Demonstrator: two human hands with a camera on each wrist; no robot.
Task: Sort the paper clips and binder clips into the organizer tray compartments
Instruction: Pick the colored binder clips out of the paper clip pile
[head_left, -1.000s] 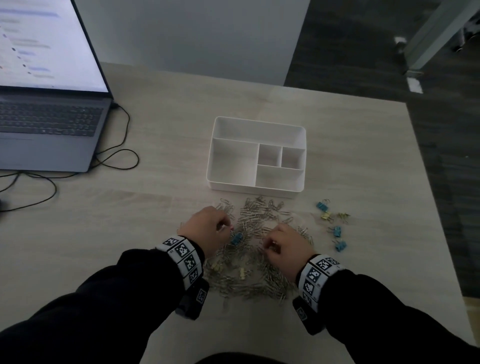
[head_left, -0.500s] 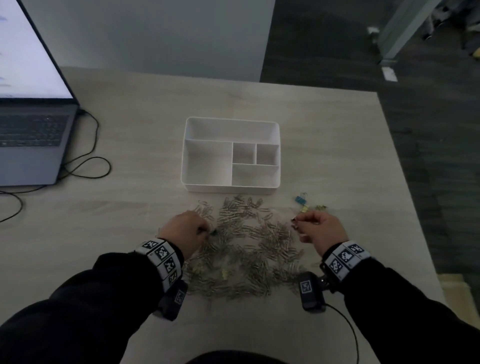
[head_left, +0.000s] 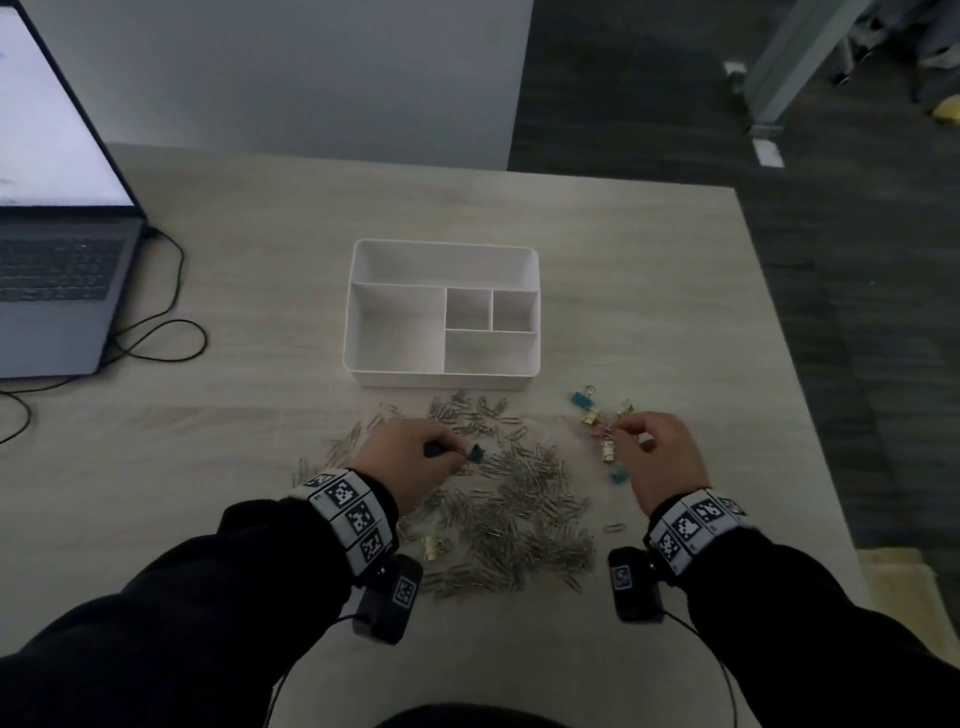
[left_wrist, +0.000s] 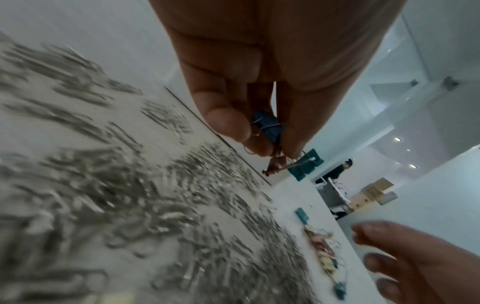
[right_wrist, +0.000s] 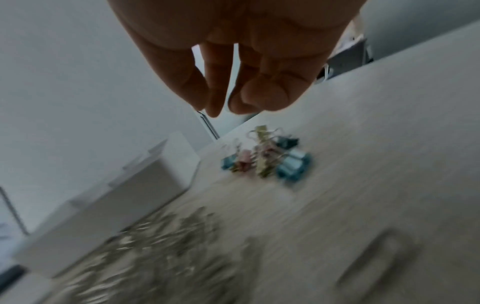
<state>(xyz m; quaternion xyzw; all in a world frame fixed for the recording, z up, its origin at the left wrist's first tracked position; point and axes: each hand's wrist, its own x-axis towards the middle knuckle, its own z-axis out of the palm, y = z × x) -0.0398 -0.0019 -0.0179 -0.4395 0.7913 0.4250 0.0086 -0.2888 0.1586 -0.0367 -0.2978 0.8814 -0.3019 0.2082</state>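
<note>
A white organizer tray (head_left: 441, 382) with several empty compartments stands at mid-table. In front of it spreads a pile of silver paper clips (head_left: 519, 504). My left hand (head_left: 457, 452) hovers over the pile's left part and pinches a few binder clips: a blue one (left_wrist: 269, 125) between thumb and fingers, and a teal one (left_wrist: 306, 164) dangling by its wire. To the right lies a small group of coloured binder clips (head_left: 597, 421). My right hand (head_left: 621, 430) hangs just above that group, its fingers (right_wrist: 202, 96) loosely bent and holding nothing.
A yellow binder clip (head_left: 432, 546) lies within the pile and a lone paper clip (head_left: 614, 527) beside it. An open laptop (head_left: 52, 280) with a looping black cable (head_left: 161, 338) fills the left. The table's right edge (head_left: 789, 395) runs close to the binder clips.
My right hand has moved right, from the paper clip pile to above the binder clip group. My left hand has risen slightly off the pile with binder clips in its pinch.
</note>
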